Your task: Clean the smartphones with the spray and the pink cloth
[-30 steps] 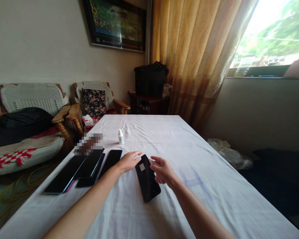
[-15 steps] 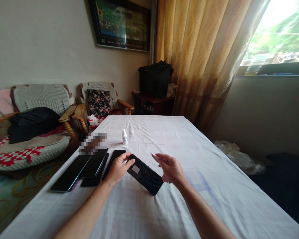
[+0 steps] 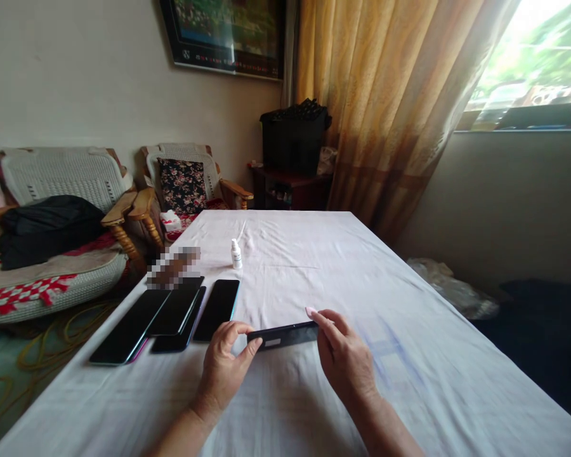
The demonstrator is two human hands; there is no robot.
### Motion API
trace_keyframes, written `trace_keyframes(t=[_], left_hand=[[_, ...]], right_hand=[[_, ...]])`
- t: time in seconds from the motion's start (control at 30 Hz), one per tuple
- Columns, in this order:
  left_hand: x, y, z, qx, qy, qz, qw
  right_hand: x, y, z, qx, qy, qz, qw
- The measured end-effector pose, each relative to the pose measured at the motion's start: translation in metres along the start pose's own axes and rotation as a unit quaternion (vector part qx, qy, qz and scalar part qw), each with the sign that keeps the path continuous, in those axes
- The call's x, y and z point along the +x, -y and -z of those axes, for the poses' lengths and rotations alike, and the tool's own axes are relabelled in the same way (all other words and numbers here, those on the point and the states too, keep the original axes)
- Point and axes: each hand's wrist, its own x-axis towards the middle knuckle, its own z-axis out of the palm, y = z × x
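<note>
Black and flat, a rectangular phone-like slab (image 3: 290, 335) with a small pale label (image 3: 272, 343) is held tilted between both hands over a wrinkled white tablecloth (image 3: 285, 400). The left hand (image 3: 224, 367) pinches its left end between thumb and fingers. The right hand (image 3: 345, 352) curls its fingers over the other end, a tiny pale pink piece (image 3: 310, 311) at their tips; how firmly it grips, I cannot tell. Leftward lie a blue-edged dark phone (image 3: 217, 310) and several overlapping dark phones (image 3: 178, 307), with a small white plastic bottle (image 3: 236, 256) beyond.
</note>
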Motion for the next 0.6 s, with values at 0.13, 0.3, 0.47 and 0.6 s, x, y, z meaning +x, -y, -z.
trace_keyframes(t=[0.13, 0.3, 0.47, 0.6], left_hand=[[-0.001, -0.002, 0.0, 0.013, 0.014, -0.006, 1.0], [-0.001, -0.001, -0.001, 0.016, 0.013, -0.006, 1.0], [0.0, -0.002, 0.0, 0.017, 0.019, -0.003, 1.0], [0.0, -0.003, 0.0, 0.015, 0.023, -0.001, 1.0]], right_hand=[[-0.005, -0.001, -0.003, -0.022, -0.011, 0.043, 0.999], [-0.009, 0.0, -0.005, -0.032, -0.026, 0.065, 0.997], [-0.009, 0.005, 0.001, -0.011, -0.03, 0.051, 0.998], [-0.011, 0.004, 0.005, 0.031, -0.039, 0.034, 0.998]])
